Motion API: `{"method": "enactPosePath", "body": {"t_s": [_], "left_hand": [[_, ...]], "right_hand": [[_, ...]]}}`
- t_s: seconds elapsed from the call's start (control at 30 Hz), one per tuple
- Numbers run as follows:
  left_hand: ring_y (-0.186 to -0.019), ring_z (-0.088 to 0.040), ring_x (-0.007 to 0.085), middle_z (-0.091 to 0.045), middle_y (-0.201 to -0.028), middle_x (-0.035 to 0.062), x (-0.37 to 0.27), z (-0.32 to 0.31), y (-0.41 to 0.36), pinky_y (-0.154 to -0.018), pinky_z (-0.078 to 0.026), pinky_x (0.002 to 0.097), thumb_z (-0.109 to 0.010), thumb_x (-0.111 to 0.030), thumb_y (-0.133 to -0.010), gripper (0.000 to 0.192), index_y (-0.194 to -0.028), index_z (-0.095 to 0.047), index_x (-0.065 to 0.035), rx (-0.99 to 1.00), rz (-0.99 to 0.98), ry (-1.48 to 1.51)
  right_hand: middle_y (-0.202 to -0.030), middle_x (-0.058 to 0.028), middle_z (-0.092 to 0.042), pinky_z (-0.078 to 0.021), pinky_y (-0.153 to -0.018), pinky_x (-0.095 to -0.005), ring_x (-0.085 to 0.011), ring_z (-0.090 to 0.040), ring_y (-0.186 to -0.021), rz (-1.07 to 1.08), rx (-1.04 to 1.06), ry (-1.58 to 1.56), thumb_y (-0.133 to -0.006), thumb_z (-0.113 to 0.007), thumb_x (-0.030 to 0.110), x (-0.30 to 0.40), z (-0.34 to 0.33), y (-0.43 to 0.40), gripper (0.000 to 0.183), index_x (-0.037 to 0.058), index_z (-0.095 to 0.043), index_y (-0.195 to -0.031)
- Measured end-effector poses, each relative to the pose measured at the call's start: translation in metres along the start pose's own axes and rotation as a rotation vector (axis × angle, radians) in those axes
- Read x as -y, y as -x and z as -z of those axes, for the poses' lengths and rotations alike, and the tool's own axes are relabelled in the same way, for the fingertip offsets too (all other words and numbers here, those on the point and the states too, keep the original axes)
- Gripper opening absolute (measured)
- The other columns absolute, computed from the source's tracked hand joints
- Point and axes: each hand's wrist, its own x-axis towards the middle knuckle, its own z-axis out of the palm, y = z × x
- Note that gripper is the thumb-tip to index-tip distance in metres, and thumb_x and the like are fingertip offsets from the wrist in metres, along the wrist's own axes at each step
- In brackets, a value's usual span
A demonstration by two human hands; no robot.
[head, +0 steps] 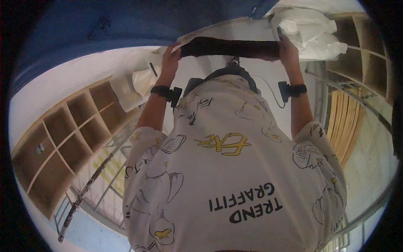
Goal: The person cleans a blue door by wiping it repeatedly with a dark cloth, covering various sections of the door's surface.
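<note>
A long strip of black cloth (233,48), perhaps a folded garment, stretches level between my two hands. My left hand (171,58) grips its left end, thumb uppermost. At the other end my right hand (288,52) holds the cloth, and a small dark piece sticks up beside its fingers. The strip hangs beyond my feet and dark trousers (231,73), near the edge of a pale flat surface (226,30). Whether the cloth touches that surface I cannot tell. Black straps with small devices sit on both wrists.
Blue material (126,22) spans the top left. White plastic bags (310,34) lie beyond my right hand. Wooden cubbyhole shelves (67,126) stand at left, with another compartmented shelf (359,47) at right. Metal framing (91,179) and stacked wooden slats (344,116) lie lower down.
</note>
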Motion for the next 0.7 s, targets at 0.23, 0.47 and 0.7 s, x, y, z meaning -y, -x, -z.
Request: {"method": "enactPosePath", "body": {"t_s": [0.23,0.47,0.7], "left_hand": [[-0.087,-0.054,0.0134,-0.060,-0.093,0.0054,-0.059,-0.008,0.025,-0.076,-0.043,0.0256,-0.058,-0.021,-0.082,0.028,-0.101,-0.058,0.0000,0.105,-0.158,-0.318],[-0.080,-0.057,0.0244,-0.060,-0.093,0.0124,-0.080,0.030,0.073,-0.075,-0.044,0.0307,-0.065,-0.022,-0.071,0.036,-0.102,-0.057,-0.0051,0.215,-0.562,-0.798],[-0.092,-0.054,0.0289,-0.057,-0.099,0.0141,-0.067,0.061,0.131,-0.081,-0.042,0.0343,-0.062,-0.024,-0.074,0.032,-0.099,-0.059,-0.0046,0.335,-0.714,-0.989]], "right_hand": [[-0.091,-0.0163,-0.060,-0.0466,-0.073,-0.0328,-0.0275,-0.059,-0.076,-0.195,0.282,-0.869,-0.078,-0.060,0.015,0.015,0.050,0.039,0.049,0.0108,-0.043,-0.123],[-0.110,-0.0167,-0.044,-0.0445,-0.082,-0.0330,-0.0287,-0.048,-0.101,0.276,0.258,0.073,-0.067,-0.070,0.012,0.038,0.079,0.087,0.046,0.0081,-0.055,-0.110],[-0.109,-0.0173,-0.046,-0.0446,-0.082,-0.0342,-0.0312,-0.049,-0.097,0.453,0.215,0.433,-0.070,-0.067,0.014,0.092,0.106,0.163,0.033,0.0046,-0.060,-0.101]]}}
